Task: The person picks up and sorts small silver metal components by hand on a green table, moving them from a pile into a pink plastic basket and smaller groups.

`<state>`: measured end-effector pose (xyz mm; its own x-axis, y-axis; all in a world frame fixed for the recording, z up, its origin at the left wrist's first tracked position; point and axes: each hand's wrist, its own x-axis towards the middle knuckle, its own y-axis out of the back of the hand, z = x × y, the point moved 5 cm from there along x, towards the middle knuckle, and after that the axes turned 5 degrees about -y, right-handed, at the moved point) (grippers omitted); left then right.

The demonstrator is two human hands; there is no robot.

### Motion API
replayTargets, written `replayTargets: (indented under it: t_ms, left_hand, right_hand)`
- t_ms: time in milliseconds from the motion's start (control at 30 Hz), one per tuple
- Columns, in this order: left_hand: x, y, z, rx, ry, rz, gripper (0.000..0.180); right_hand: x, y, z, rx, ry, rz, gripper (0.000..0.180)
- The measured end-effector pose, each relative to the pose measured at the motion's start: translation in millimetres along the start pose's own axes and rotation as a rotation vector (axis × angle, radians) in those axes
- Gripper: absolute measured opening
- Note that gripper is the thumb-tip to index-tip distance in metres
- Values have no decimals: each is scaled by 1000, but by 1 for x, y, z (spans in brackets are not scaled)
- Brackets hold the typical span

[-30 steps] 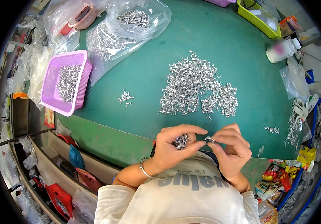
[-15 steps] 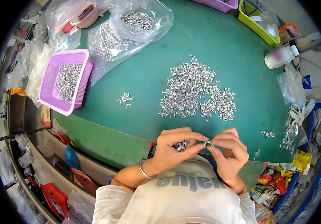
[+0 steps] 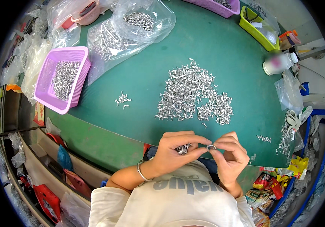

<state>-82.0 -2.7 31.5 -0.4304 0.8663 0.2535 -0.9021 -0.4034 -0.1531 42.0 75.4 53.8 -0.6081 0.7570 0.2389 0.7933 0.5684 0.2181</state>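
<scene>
Close to my body, my left hand (image 3: 175,151) is closed around several small silvery curved metal pieces (image 3: 183,148) lying in its palm. Between its thumb and fingertip it also pinches one edge of a small ring-shaped metal piece (image 3: 211,147). My right hand (image 3: 230,153) grips the opposite side of that same piece with thumb and forefinger, so both hands meet at it. Whether the ring is one part or two joined is too small to tell. Beyond my hands, a large heap of shiny curved metal pieces (image 3: 181,94) covers the middle of the green table (image 3: 139,125).
Left stands a purple basket (image 3: 41,96) of metal pieces, beside a clear plastic bag (image 3: 105,41) holding more. A small cluster (image 3: 123,98) lies left of the heap. A white bottle (image 3: 278,63) and a yellow-green basket (image 3: 259,37) stand far right. Snack packets (image 3: 272,185) sit below the right edge.
The whole view has shifted slightly, the table things appearing a little further left. Both hands still hold the ring-shaped piece, which now looks tilted flatter.
</scene>
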Motion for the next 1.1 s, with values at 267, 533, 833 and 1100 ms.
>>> replayTargets:
  t_ms: [267,533,833,1100]
  left_hand:
    - [-1,1,1,-16,2,3,17]
    - [-3,-1,2,-10,0,-8,18]
    - [-2,-4,4,-14,-35,0,17]
    - [-1,-5,5,-7,-31,2,18]
  right_hand:
    - [-1,-1,4,56,-58,-13,18]
    - [-3,-1,6,107,-99,-13,18]
    - [-3,-2,9,180,-117,-50,15]
    - [-4,-2,9,238,-132,-36,16]
